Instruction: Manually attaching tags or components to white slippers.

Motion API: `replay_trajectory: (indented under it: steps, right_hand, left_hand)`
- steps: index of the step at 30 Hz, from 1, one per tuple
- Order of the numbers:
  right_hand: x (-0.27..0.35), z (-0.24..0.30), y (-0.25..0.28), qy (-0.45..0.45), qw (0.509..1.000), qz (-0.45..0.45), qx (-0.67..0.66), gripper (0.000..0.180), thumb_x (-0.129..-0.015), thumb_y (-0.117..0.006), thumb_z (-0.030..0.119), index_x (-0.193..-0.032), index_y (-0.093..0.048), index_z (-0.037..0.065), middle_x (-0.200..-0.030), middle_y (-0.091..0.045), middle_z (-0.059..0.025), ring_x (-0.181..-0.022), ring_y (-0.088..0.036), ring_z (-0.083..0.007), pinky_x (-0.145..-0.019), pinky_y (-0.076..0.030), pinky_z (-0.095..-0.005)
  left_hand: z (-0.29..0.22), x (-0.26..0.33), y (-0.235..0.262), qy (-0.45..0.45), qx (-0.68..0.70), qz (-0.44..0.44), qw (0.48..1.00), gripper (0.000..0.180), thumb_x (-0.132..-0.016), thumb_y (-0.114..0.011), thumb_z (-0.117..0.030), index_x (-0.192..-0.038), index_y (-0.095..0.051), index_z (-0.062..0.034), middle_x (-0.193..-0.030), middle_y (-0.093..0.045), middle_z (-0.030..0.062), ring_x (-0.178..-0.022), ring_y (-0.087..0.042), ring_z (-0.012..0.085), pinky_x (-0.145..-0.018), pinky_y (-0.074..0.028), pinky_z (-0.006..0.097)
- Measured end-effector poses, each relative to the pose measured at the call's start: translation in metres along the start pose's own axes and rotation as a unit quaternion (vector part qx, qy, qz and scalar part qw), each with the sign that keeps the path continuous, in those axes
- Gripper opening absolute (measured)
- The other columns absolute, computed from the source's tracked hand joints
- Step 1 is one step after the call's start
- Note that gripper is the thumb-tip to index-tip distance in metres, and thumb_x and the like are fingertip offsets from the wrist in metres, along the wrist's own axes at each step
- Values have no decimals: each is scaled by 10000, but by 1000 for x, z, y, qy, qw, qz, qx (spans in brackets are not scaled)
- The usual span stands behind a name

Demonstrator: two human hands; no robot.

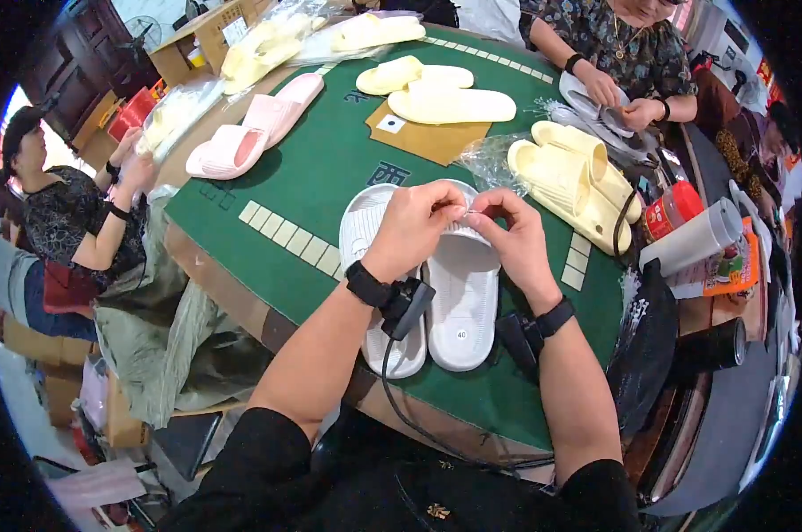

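Note:
A pair of white slide slippers lies side by side before me on the green tabletop: the left slipper (364, 226) is partly hidden by my left wrist, and the right slipper (461, 301) shows its bare insole with a small round sticker at the heel. Over the right slipper's strap, my left hand (417, 223) and my right hand (515, 238) meet with fingertips pinched together. Whatever they pinch is too small to name. Each wrist wears a black band with a dark box, and a cable hangs from the left one.
Pink slippers (257, 124) and pale yellow slippers (450, 102) lie farther back, more yellow slippers (565, 177) to the right beside clear plastic bags (494, 162). A red-lidded jar (672, 213) and a white cylinder (698, 238) stand right. Two people work at left and far right.

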State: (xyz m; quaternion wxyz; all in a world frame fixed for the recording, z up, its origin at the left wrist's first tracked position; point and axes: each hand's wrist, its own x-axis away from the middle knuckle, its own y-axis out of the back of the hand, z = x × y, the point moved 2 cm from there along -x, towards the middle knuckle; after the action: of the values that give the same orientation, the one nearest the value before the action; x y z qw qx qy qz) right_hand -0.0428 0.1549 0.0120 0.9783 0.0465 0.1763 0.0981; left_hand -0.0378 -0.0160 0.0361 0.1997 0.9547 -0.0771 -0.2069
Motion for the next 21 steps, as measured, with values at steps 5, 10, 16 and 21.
replay_trajectory:
  steps: [5, 10, 16, 21]
  right_hand:
    - [0, 0, 0, -12, 1000, -4, -4, 108, -844, -711, 75, -869, -617, 28, -824, -591, 22, -769, -524, -63, -719, -446, -229]
    - [0, -6, 2, -6, 1000, -7, -29, 101, -853, -699, 76, -880, -614, 29, -834, -596, 21, -774, -528, -63, -723, -448, -226]
    - [0, -7, 3, -20, 998, -7, -52, 89, -862, -687, 69, -888, -610, 31, -844, -598, 28, -779, -529, -57, -720, -446, -218]
    - [1, -3, 2, -30, 997, -3, -77, 84, -859, -689, 56, -888, -615, 28, -848, -597, 32, -776, -524, -53, -715, -440, -213]
  left_hand:
    - [0, -1, -1, -8, -3, 1, 1000, 47, -877, -627, -30, -884, -627, 17, -701, -627, 49, -637, -548, 93, -594, -457, 263]
    - [0, 0, 0, -10, 7, 1, 1000, 50, -877, -629, -30, -888, -630, 18, -700, -627, 55, -641, -555, 95, -598, -459, 264]
    - [1, 0, 1, -9, 6, -1, 1000, 46, -883, -626, -30, -895, -632, 14, -725, -644, 53, -662, -573, 98, -619, -468, 263]
    - [-1, 0, 1, 18, 13, 8, 1000, 45, -885, -622, -28, -901, -633, 12, -738, -652, 56, -675, -583, 101, -633, -473, 259]
